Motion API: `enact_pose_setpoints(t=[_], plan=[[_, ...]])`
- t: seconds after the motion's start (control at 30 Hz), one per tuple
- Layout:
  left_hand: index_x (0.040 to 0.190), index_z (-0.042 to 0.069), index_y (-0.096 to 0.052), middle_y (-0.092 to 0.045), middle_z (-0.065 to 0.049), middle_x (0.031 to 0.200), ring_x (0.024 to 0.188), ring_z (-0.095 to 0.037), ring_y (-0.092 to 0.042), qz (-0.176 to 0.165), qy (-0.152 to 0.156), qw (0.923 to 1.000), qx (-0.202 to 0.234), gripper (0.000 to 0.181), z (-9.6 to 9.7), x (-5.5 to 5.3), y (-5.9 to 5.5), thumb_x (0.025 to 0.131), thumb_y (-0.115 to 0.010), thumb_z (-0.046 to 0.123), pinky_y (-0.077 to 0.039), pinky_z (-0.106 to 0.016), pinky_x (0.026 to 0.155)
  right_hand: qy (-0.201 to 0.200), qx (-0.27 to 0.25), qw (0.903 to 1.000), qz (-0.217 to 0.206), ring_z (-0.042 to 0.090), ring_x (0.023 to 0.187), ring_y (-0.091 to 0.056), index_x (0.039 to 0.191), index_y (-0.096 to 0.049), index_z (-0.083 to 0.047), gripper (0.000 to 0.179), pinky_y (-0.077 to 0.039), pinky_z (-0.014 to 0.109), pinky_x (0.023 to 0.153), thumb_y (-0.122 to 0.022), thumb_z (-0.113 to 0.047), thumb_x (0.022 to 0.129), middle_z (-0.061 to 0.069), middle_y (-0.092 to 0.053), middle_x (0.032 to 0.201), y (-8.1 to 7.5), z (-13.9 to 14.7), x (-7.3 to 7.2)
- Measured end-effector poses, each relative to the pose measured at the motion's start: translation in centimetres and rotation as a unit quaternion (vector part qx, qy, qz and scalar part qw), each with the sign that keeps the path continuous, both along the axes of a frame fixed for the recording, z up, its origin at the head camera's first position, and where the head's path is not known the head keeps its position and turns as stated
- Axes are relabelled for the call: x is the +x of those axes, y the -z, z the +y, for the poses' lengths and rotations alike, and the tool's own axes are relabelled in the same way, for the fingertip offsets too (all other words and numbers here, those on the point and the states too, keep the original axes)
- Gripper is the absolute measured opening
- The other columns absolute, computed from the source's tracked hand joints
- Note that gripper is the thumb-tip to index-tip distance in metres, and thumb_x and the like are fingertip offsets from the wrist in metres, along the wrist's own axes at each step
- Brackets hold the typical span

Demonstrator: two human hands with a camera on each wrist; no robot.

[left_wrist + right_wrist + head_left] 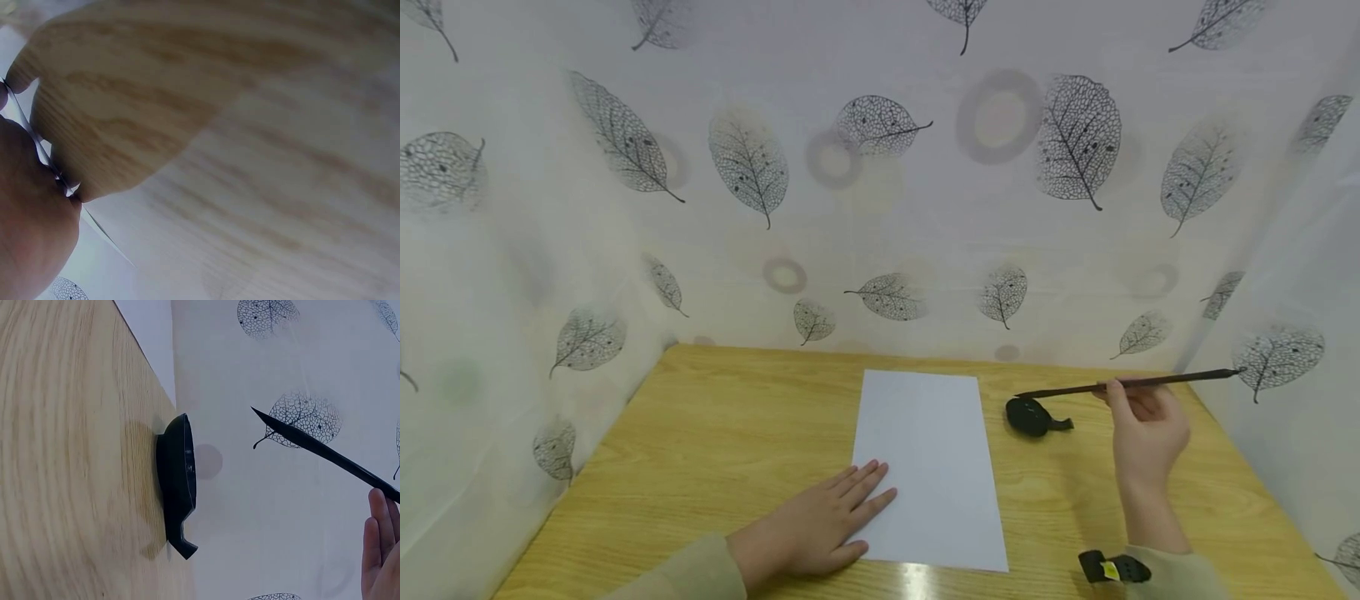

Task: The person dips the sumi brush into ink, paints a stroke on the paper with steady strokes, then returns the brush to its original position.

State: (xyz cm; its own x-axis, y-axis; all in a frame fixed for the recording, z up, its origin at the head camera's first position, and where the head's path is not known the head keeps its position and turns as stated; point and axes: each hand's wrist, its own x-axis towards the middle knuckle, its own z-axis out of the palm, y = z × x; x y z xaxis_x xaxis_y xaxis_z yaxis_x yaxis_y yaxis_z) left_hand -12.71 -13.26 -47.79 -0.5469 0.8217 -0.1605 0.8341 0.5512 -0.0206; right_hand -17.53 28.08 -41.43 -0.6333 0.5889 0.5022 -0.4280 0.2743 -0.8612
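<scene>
A white sheet of paper (932, 467) lies on the wooden table. My left hand (823, 517) rests with spread, straight fingers on its lower left edge; in the left wrist view part of that hand (37, 219) shows at the paper's edge. My right hand (1150, 429) pinches a dark ink brush (1180, 379) held nearly level, its pointed tip to the left. Under the tip sits a small black ink dish (1028, 417) with a short handle pointing right. From the right wrist view, the brush (325, 450) is raised above the dish (175, 469), apart from it.
The wooden table (722, 433) reaches back to a pale curtain (880, 225) printed with leaf skeletons, which also hangs along both sides. A black strap (1112, 569) with a yellow patch sits at the right sleeve (1180, 575).
</scene>
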Motion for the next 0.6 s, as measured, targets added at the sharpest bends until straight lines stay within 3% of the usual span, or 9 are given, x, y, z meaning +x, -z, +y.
enact_pose_setpoints(t=[0.33, 0.6], plan=[[0.172, 0.017, -0.017, -0.012, -0.013, 0.180, 0.167, -0.026, -0.017, -0.008, -0.005, 0.9999, 0.009, 0.069, 0.0, 0.0, 0.1, 0.114, -0.026, 0.053, -0.028, -0.041, 0.133, -0.041, -0.019, 0.9987, 0.025, 0.002, 0.073, -0.077, 0.097, -0.068, 0.016, 0.007, -0.063, 0.017, 0.075, -0.070, 0.009, 0.096, -0.007, -0.079, 0.083, -0.5, -1.8, -0.3], [0.172, 0.017, -0.018, -0.013, -0.013, 0.180, 0.167, -0.026, -0.018, -0.013, -0.005, 0.9998, 0.011, 0.069, 0.0, 0.0, 0.0, 0.114, -0.028, 0.053, -0.029, -0.041, 0.133, -0.076, -0.064, 0.9944, 0.036, 0.004, 0.071, -0.078, 0.094, -0.070, 0.011, 0.001, -0.064, 0.019, 0.074, -0.070, 0.012, 0.094, -0.002, -0.079, 0.081, -0.5, -3.2, -0.4]])
